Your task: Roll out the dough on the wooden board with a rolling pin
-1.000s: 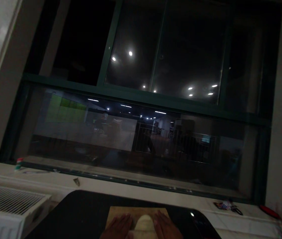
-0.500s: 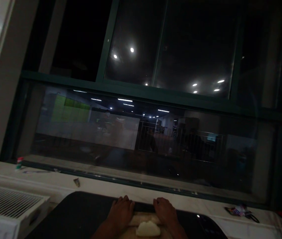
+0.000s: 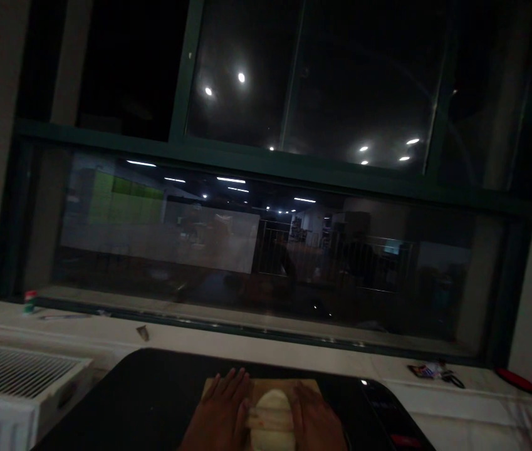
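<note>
A pale, flattened piece of dough (image 3: pixel 272 441) lies on a wooden board (image 3: pixel 260 383) at the bottom of the view. Across the dough runs a light wooden rolling pin (image 3: pixel 271 418), its ends hidden under my hands. My left hand (image 3: pixel 221 410) lies over the pin's left end, palm down, with the fingers stretched forward on the board. Over the right end rests my right hand (image 3: pixel 315 416), also palm down, its fingers pointing forward beside the dough and partly in shadow. Both hands look flat rather than wrapped round the pin.
The board sits on a black tabletop (image 3: pixel 153 394), with a dark phone-like device (image 3: pixel 390 413) on its right. A white radiator (image 3: pixel 7 401) stands left. Along the windowsill are a small red-capped container (image 3: pixel 29 302), a crumpled scrap (image 3: pixel 142 332), a small packet (image 3: pixel 428 370) and a red object (image 3: pixel 514 379).
The rolling pin has come back toward me, from beyond the dough onto it, with both hands. My fingers have straightened from a curled pose. More of the dough shows, and the view has shifted slightly.
</note>
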Motion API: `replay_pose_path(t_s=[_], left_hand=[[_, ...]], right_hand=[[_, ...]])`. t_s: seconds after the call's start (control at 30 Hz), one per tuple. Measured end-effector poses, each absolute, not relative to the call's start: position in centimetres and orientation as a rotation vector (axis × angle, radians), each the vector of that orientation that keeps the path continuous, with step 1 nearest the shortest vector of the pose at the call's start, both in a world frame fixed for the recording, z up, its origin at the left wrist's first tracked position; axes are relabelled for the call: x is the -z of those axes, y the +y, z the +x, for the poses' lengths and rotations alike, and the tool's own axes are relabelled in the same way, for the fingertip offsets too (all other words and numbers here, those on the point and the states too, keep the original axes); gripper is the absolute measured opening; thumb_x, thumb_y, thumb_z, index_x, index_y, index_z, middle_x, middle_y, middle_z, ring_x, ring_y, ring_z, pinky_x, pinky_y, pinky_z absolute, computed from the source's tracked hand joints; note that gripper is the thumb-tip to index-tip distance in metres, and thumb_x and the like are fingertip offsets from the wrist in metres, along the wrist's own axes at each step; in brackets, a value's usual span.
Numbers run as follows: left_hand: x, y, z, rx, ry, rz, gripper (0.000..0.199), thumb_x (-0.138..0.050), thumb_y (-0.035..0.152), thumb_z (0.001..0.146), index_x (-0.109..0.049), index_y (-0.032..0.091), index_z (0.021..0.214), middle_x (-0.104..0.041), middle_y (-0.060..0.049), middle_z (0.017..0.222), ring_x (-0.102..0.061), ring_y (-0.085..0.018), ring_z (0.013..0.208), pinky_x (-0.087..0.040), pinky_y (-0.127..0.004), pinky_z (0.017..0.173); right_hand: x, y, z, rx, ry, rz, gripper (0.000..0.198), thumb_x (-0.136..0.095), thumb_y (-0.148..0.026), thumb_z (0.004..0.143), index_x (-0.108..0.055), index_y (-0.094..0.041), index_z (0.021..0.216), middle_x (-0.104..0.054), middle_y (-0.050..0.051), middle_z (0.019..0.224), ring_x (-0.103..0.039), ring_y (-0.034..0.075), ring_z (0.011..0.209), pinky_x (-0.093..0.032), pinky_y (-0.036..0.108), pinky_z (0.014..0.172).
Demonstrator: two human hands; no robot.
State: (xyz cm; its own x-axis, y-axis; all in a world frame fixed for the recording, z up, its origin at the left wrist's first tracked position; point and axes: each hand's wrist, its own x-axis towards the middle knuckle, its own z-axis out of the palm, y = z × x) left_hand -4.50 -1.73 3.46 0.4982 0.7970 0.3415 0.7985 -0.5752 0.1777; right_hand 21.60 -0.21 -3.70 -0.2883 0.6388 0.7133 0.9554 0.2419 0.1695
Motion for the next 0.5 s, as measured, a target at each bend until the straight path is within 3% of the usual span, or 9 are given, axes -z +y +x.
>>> replay_pose_path(t_s=[0.13, 0.3, 0.4, 0.5], left_hand=[[-2.7, -3.3, -5.5, 0.610, -1.377, -2.760, 0.051, -0.025, 0.047, 0.101, -0.043, 0.023, 0.143, -0.041, -0.005, 0.147, -0.037, -0.026, 0.136, -0.031, -0.046, 0.113], [-1.3, -4.7, -6.8, 0.627, -1.256, -2.778, 0.049, -0.032, 0.050, 0.100, -0.034, 0.034, 0.146, -0.035, 0.001, 0.150, -0.034, -0.025, 0.137, -0.028, -0.044, 0.115], [-1.5, -5.7, -7.2, 0.658, -1.251, -2.819, 0.048, -0.029, 0.049, 0.101, -0.027, 0.038, 0.147, -0.032, 0.004, 0.151, -0.031, -0.023, 0.139, -0.025, -0.046, 0.116], [-2.5, -6.0, -6.9, 0.712, -1.362, -2.837, 0.048, -0.026, 0.050, 0.101, -0.033, 0.035, 0.146, -0.036, 0.002, 0.150, -0.031, -0.023, 0.139, -0.026, -0.047, 0.115]], right_hand=[[5.0, -1.4, 21.6, 0.896, -1.944, -1.397, 0.039, -0.037, -0.025, 0.090, -0.068, -0.019, 0.113, -0.068, 0.008, 0.116, -0.064, 0.024, 0.106, -0.052, 0.035, 0.088], [4.7, -4.4, 21.4, 0.757, -1.958, -1.359, 0.036, -0.037, -0.031, 0.093, -0.065, -0.027, 0.114, -0.072, 0.002, 0.105, -0.068, 0.020, 0.091, -0.051, 0.031, 0.079], [2.3, -6.5, 20.5, 0.685, -1.991, -1.401, 0.034, -0.035, -0.034, 0.095, -0.067, -0.028, 0.106, -0.072, 0.002, 0.098, -0.066, 0.020, 0.089, -0.047, 0.031, 0.078], [-2.1, -7.7, 19.1, 0.605, -1.977, -1.515, 0.037, -0.030, -0.028, 0.097, -0.067, -0.025, 0.097, -0.071, 0.003, 0.092, -0.064, 0.019, 0.085, -0.042, 0.033, 0.078]])
